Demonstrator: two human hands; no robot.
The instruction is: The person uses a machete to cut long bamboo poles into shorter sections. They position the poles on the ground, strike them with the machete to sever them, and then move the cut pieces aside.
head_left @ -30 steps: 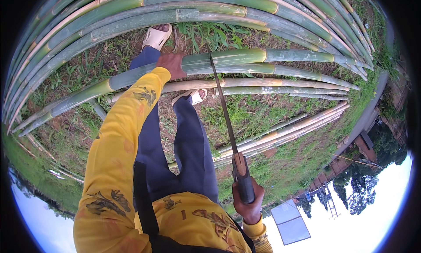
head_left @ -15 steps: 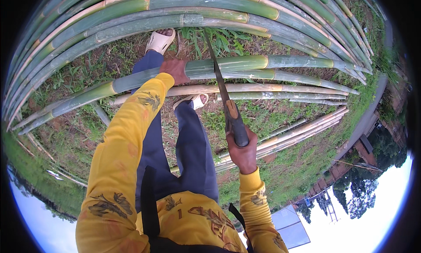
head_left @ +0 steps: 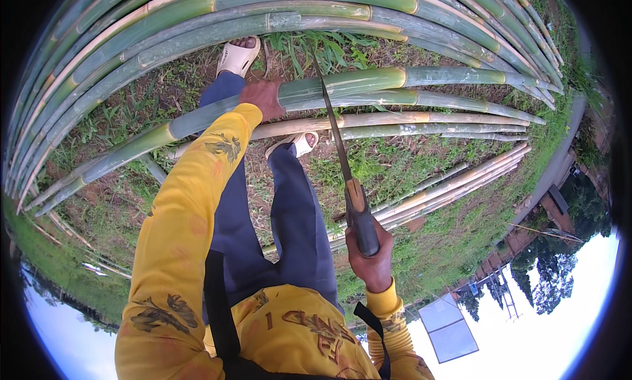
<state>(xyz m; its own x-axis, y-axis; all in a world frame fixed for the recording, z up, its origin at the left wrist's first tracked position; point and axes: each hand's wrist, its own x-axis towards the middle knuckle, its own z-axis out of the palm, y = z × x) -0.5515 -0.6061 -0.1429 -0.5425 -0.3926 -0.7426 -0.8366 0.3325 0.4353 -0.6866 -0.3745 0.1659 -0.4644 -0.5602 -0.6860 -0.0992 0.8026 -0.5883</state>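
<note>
A thick green bamboo pole runs from side to side in front of me, held up off the ground. My left hand is closed over its top, left of the saw. In my right hand, the fingers wrap round the dark handle of a handsaw, which has a brown wooden part near the blade. The narrow blade points away from me and lies across the pole, a short way right of my left hand. How deep the teeth sit in the bamboo cannot be made out.
Many long green bamboo poles lie in a pile beyond my feet. Thinner poles lie just behind the gripped one, and pale poles rest on the grass nearer right. My sandalled feet straddle the gripped pole.
My right hand has come back toward my body and slightly right, drawing the saw blade along across the pole. My left hand keeps its grip in nearly the same spot.
</note>
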